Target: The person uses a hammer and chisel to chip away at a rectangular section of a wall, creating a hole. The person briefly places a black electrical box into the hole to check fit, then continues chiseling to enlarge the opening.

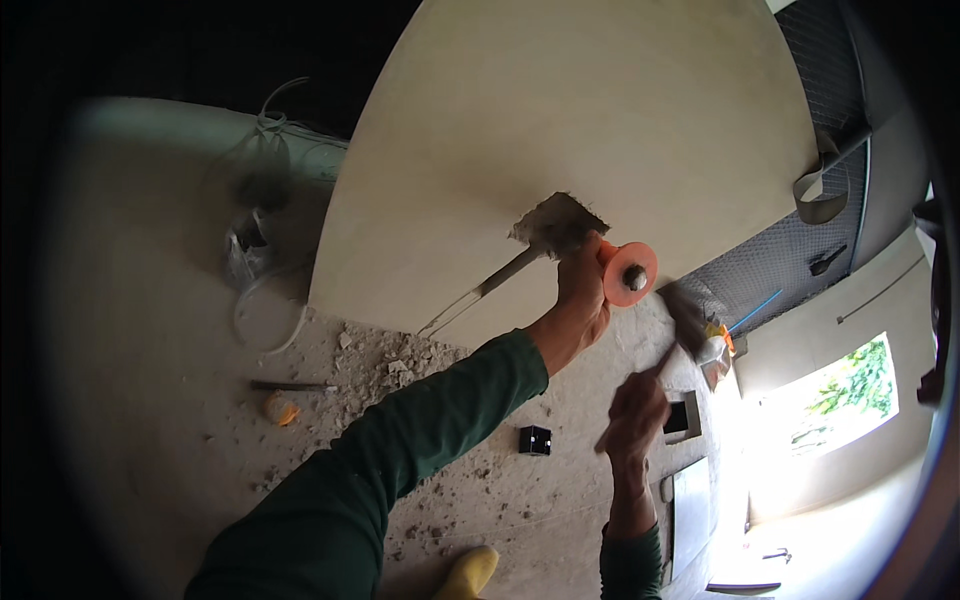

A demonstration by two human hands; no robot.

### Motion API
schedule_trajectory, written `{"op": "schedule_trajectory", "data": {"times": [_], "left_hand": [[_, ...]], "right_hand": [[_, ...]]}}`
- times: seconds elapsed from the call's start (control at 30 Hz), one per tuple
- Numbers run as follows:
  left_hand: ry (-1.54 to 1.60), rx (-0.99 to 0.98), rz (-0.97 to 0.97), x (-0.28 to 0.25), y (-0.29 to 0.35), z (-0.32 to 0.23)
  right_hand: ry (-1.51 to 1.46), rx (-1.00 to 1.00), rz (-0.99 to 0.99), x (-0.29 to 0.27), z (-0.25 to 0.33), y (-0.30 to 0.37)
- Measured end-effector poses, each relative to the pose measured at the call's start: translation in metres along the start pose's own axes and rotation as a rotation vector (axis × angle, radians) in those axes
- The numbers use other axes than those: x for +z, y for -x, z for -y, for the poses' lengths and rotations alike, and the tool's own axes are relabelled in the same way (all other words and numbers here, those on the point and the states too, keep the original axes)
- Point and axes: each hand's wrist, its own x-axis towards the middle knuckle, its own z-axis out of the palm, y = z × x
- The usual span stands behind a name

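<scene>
My left hand (pixel 578 300) is wrapped round a chisel with an orange round guard (pixel 630 262). Its metal striking end points toward me, and the tip is hidden at the wall. A rough-edged hole (pixel 560 215) is broken into the pale wall (pixel 480 130) right beside that hand. From the hole a narrow groove (pixel 505 272) slants down to the wall's lower edge. Lower right, my right hand (pixel 637 410) grips the handle of a hammer (pixel 684 318), blurred by motion. The hammer head is apart from the chisel's end, to its right.
Broken rubble (pixel 385 362) litters the floor below the wall. Near it lie a dark bar (pixel 290 386), a small orange item (pixel 281 408) and a black square box (pixel 535 440). Cables and plastic (pixel 247 250) are at left. A yellow boot (pixel 468 574) shows at the bottom.
</scene>
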Motion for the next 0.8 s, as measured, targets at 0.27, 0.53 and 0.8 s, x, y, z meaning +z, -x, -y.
{"op": "schedule_trajectory", "data": {"times": [0.27, 0.53, 0.8], "left_hand": [[0.092, 0.002, -0.040, 0.009, -0.005, 0.008], [0.144, 0.109, -0.097, 0.016, -0.012, 0.022], [-0.015, 0.131, 0.071, -0.014, -0.003, 0.022]], "right_hand": [[-0.288, 0.076, -0.038, 0.004, 0.002, -0.007], [-0.343, 0.328, -0.009, -0.006, 0.008, -0.001], [-0.432, 0.238, -0.053, -0.001, 0.018, 0.009]]}}
